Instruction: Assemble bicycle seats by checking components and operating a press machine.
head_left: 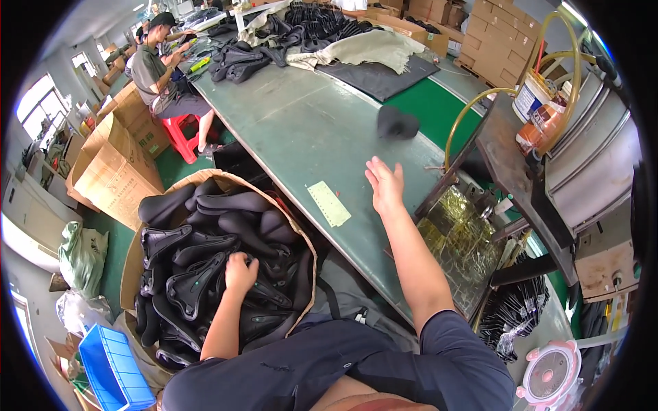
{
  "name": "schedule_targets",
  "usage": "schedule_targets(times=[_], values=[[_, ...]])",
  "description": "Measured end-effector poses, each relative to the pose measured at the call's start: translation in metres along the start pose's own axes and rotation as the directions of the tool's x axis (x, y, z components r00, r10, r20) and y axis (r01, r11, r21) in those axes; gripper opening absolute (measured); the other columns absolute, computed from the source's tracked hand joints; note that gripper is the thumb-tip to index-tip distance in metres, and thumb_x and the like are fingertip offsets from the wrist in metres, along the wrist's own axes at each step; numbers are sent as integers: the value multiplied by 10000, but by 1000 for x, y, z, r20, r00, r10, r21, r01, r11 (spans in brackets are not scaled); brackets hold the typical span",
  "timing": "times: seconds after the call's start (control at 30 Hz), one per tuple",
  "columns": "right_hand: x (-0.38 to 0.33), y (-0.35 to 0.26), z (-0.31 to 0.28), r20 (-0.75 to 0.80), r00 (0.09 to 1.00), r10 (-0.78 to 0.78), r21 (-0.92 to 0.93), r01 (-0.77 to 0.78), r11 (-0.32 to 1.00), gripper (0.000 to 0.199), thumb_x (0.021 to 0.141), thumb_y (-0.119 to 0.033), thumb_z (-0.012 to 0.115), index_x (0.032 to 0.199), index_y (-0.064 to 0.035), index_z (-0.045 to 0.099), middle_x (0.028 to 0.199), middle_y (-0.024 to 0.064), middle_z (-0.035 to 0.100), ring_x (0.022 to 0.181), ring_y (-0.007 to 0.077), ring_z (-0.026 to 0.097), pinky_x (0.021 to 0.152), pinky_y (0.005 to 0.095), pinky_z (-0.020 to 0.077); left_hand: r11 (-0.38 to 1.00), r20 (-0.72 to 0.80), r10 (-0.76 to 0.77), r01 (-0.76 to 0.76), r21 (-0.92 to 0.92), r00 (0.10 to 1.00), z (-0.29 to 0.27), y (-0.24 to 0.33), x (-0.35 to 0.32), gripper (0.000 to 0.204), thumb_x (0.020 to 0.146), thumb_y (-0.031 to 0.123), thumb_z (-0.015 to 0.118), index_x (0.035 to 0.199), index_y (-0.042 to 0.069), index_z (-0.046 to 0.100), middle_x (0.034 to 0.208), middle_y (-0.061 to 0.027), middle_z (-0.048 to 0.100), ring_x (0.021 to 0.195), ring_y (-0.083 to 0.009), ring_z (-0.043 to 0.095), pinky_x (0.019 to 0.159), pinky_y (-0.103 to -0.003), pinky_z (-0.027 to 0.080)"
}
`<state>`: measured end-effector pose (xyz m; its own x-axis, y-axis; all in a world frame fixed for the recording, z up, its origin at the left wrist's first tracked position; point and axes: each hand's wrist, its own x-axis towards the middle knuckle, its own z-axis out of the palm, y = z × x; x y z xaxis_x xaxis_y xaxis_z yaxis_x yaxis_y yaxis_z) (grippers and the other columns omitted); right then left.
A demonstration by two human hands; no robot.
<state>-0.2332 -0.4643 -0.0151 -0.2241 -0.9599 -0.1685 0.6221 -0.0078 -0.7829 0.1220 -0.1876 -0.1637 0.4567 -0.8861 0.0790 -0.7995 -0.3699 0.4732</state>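
Black bicycle saddles (194, 291) fill a large cardboard box (127, 291) at my left, many with their hard undersides up. My left hand (240, 275) is down among them, its fingers curled at the edge of one saddle; the fingertips are partly hidden. Over the green-topped table (288, 123) my right hand (387, 186) is open and holds nothing, with its fingers stretched forward. Beyond it, apart from the fingers, a dark saddle (397, 123) is smeared by motion above the table.
A pale paper slip (329, 203) lies on the table. Many saddles (295, 34) and a cloth (373, 49) are heaped at its far end. At right stands a metal rack (514, 144) with tubs and a hose. A person (161, 68) sits at far left; a blue crate (113, 370) is at lower left.
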Motion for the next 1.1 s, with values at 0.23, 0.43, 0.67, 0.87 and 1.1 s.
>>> schedule_targets(times=[0.23, 0.43, 0.67, 0.87, 1.1], values=[[-103, -15, -90, 603, 792, 100, -455, 238, 858, 602, 973, 17, 741, 1532, 36, 517, 1444, 200, 656, 1254, 251, 697, 1045, 361, 584, 915, 333, 4, -137, 379, 943, 74, 0, -89, 711, 864, 486, 823, 1219, -89, 602, 1284, -252, 593, 1277, -424, 521, 1108, -473, 473], [-206, -169, -223, 241, 970, -29, -824, 220, 522, 204, 960, 40, 730, 1163, 44, 745, 1106, 121, 790, 1007, 182, 748, 931, 313, 582, 929, 59, -253, 226, 292, 966, 85, 1, -58, 765, 864, 473, 823, 1276, -92, 513, 1329, -281, 557, 1294, -453, 539, 1091, -526, 489], [-293, -307, -425, 244, 767, -594, -943, 45, -329, 406, 881, 113, 579, 1262, 28, 692, 1234, 205, 703, 1099, 368, 692, 993, 445, 548, 854, 31, -467, 442, 273, 884, 58, 9, 18, 814, 842, 462, 870, 1331, -44, 460, 1353, -315, 569, 1323, -469, 559, 1130, -538, 481], [-311, -322, -436, -102, 912, -397, -935, -224, -275, 797, 795, 145, 508, 1564, -54, 440, 1551, 254, 499, 1367, 506, 520, 1123, 528, 440, 702, 131, -695, 706, -88, 707, 44, -10, 42, 731, 796, 202, 780, 1322, -58, 344, 1256, -312, 641, 823, -411, 767, 660, -425, 652], [-294, -336, -437, 234, 861, -451, -782, -108, -614, 735, 805, 64, 598, 1525, -43, 501, 1557, 280, 476, 1396, 501, 492, 1175, 528, 407, 918, -379, -211, 51, -392, 901, -41, 88, 24, 750, 786, 310, 910, 1286, 5, 441, 1106, -171, 608, 980, -287, 635, 930, -404, 533]])
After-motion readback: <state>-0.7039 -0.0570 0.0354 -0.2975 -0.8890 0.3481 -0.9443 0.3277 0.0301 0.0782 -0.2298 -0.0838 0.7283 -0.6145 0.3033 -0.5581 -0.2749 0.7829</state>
